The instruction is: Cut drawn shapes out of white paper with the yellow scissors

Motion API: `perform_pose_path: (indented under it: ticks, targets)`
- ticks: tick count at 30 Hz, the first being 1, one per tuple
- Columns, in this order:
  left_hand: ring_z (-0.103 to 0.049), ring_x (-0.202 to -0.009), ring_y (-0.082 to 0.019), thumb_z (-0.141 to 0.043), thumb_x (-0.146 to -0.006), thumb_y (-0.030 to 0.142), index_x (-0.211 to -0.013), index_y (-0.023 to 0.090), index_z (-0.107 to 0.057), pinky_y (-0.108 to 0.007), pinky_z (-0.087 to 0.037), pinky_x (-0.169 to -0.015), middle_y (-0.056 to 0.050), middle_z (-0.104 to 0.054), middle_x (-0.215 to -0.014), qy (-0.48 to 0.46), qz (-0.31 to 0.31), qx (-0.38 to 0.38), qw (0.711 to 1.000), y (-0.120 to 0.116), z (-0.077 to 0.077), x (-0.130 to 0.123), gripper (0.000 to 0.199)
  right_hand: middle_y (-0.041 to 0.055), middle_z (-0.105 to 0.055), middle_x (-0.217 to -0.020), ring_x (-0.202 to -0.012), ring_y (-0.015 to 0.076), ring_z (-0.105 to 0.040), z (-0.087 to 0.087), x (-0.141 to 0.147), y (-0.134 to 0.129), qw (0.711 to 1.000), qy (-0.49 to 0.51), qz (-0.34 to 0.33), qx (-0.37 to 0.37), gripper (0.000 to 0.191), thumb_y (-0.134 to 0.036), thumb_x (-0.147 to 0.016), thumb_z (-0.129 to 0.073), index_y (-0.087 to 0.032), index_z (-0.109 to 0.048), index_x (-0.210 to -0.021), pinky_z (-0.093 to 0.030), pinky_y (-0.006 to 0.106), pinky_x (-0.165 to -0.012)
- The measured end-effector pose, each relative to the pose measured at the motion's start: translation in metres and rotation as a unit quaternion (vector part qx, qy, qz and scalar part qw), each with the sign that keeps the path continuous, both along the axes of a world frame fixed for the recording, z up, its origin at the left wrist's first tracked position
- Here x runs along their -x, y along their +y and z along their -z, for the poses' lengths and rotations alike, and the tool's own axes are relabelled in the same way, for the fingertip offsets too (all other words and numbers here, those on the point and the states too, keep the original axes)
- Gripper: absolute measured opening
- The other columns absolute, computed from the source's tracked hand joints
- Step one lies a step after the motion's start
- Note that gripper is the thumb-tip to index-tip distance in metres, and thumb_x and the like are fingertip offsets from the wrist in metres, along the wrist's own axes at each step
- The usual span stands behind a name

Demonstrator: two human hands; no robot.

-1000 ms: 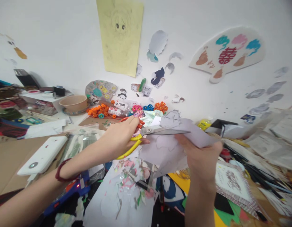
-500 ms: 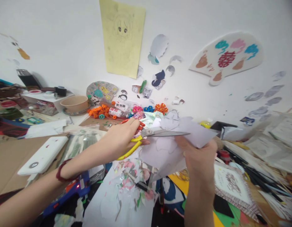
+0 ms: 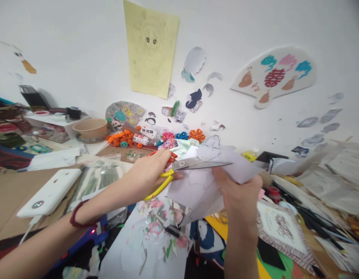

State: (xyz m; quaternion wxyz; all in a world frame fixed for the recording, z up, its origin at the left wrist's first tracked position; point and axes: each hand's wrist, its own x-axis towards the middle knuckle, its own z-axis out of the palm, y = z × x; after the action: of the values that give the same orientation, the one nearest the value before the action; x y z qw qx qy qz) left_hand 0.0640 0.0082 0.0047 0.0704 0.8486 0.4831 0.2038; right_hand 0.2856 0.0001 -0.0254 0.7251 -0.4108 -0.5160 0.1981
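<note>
Scissors [image 3: 157, 188] with yellow and orange handles are in my left hand [image 3: 152, 167], its fingers wrapped round the handles. Their blades point right across a white sheet of paper [image 3: 186, 192] that bears a faint outline drawing. My right hand [image 3: 240, 190] grips the right side of this paper, near the blade tips, with the fingers partly hidden behind it. Below the paper, small coloured scraps [image 3: 156, 224] lie on a white sheet [image 3: 129, 252].
A white power bank [image 3: 51, 192] with a cable lies at left, near a blue glue gun [image 3: 89, 240]. Behind stand a beige bowl [image 3: 90, 128] and orange flowers [image 3: 120, 138]. A framed card [image 3: 279, 228] and dark pens [image 3: 313, 213] lie at right.
The scissor blades look slightly closer together. Both hands and the paper have shifted a little left in view, and the camera view has moved slightly.
</note>
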Motion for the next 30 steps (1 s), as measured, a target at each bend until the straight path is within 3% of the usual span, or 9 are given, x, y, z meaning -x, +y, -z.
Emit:
perform_pose_path:
  ticks: [13, 18, 21, 30]
  targets:
    - [-0.047, -0.063, -0.017, -0.038, -0.095, 0.057, -0.083, 0.024, -0.034, -0.030, -0.032, -0.057, -0.001, -0.051, -0.081, 0.005, -0.020, -0.005, 1.000, -0.002, 0.004, -0.003, 0.035, 0.0056, -0.078, -0.078, -0.071, 0.0252, -0.072, 0.002, 0.003, 0.001, 0.999, 0.014, 0.018, -0.025, 0.022, -0.022, -0.063, -0.084, -0.021, -0.079, -0.084, -0.060, 0.032, -0.060]
    - [-0.046, -0.063, -0.017, -0.041, -0.094, 0.055, -0.083, 0.024, -0.032, -0.029, -0.031, -0.058, 0.000, -0.049, -0.078, -0.012, -0.031, 0.001, 0.999, -0.002, 0.007, -0.004, 0.035, 0.0020, -0.077, -0.073, -0.072, 0.0252, -0.073, 0.006, 0.002, -0.004, 0.999, 0.022, -0.023, 0.010, 0.031, -0.027, -0.065, -0.084, -0.038, -0.077, -0.093, -0.059, 0.032, -0.057]
    - [-0.047, -0.064, -0.017, -0.042, -0.094, 0.056, -0.081, 0.024, -0.032, -0.029, -0.031, -0.058, 0.000, -0.050, -0.077, -0.032, -0.025, -0.003, 0.999, -0.002, 0.010, -0.005, 0.036, 0.0008, -0.077, -0.073, -0.071, 0.0237, -0.073, 0.006, 0.003, -0.006, 0.999, 0.028, -0.028, 0.015, 0.031, -0.027, -0.067, -0.083, -0.042, -0.076, -0.093, -0.059, 0.032, -0.059]
    - [-0.047, -0.064, -0.016, -0.042, -0.094, 0.056, -0.075, 0.024, -0.030, -0.029, -0.031, -0.058, 0.000, -0.052, -0.076, -0.049, -0.021, -0.010, 0.999, 0.000, 0.017, -0.008, 0.039, 0.0030, -0.077, -0.089, -0.086, 0.0236, -0.072, 0.002, 0.014, -0.004, 0.997, 0.081, -0.016, -0.008, 0.029, -0.022, -0.063, -0.086, -0.028, -0.077, -0.091, -0.062, 0.037, -0.075]
